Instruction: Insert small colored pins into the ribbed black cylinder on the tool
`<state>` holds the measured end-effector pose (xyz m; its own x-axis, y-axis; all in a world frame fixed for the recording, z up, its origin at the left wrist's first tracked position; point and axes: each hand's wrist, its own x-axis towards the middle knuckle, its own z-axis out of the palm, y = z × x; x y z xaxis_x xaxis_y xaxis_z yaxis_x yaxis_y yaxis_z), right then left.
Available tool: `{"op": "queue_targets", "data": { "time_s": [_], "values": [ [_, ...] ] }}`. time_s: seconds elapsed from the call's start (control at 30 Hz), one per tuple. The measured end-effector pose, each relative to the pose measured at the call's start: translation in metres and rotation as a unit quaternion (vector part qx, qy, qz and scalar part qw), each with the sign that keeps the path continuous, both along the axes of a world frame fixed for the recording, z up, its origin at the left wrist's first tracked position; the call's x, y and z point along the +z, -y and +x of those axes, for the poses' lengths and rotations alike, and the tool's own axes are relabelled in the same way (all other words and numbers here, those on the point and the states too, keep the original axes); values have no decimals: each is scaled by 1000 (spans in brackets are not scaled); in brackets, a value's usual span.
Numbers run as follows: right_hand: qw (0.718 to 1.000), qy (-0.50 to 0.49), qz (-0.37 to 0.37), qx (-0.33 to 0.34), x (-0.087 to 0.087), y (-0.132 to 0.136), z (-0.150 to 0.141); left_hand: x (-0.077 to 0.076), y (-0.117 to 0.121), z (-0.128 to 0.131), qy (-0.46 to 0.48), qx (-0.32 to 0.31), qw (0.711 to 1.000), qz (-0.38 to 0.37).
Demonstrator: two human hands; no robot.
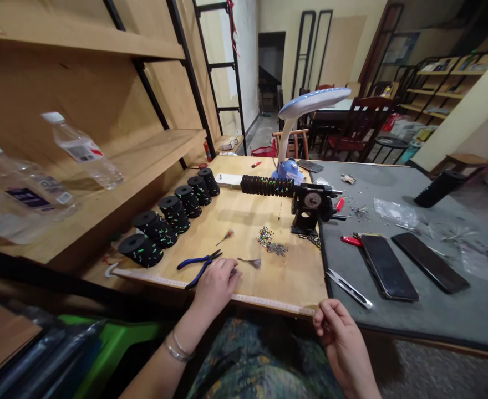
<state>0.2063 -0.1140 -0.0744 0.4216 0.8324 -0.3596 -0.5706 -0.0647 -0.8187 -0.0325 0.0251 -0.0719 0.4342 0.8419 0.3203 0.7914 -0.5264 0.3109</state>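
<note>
My left hand rests low over the wooden board, fingers curled together beside blue-handled pliers. Whatever its fingertips pinch is too small to make out. Just past them lies a small tuft of fine bristle-like pieces, with another tuft farther back. At the board's right front corner, my right hand is closed, thumb against fingers; anything between them is too fine to name. Loose coloured beads and small metal parts lie in a pile. Beyond them, a black winding device carries a ribbed black roll.
Several black spools line the board's left side. A blue desk lamp stands behind. On the grey mat are thread snips, two phones and plastic bags. Bottles sit on the left shelf.
</note>
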Motion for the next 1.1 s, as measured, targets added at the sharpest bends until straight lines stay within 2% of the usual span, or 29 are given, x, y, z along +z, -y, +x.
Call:
{"op": "queue_targets", "data": {
  "time_s": [0.27, 0.37, 0.47, 0.53, 0.6, 0.67, 0.73, 0.83, 0.93, 1.1],
  "values": [
    [1000, -8, -23, -16, -5, 5, 5, 4, -1, -1, 13, 5, 1000, 17],
    [999, 11, -27, -17, -10, 7, 3, 12, -1, 2, 28, 15, 999, 44],
    [999, 35, -25, -13, -18, 7, 1, 26, 2, 16, 91, 0, 994, 66],
    [999, 50, -8, -3, -22, 6, -1, 38, 4, 37, 146, -51, 987, 36],
    [998, 61, 2, 7, -27, 6, -4, 49, 5, 65, 185, -120, 975, -33],
    [998, 67, 5, 9, -32, 5, -7, 56, 2, 97, 177, -173, 964, -97],
    [997, 73, 9, 18, -36, 5, -8, 59, -5, 130, 117, -198, 965, -122],
    [997, 80, 17, 17, -42, 5, -9, 52, -21, 175, 65, -214, 966, -133],
    [997, 72, 17, 11, -45, 5, -11, 41, -38, 208, 11, -222, 965, -142],
    [998, 65, 20, -4, -46, 5, -12, 29, -52, 233, -65, -225, 960, -156]
  ]
}}
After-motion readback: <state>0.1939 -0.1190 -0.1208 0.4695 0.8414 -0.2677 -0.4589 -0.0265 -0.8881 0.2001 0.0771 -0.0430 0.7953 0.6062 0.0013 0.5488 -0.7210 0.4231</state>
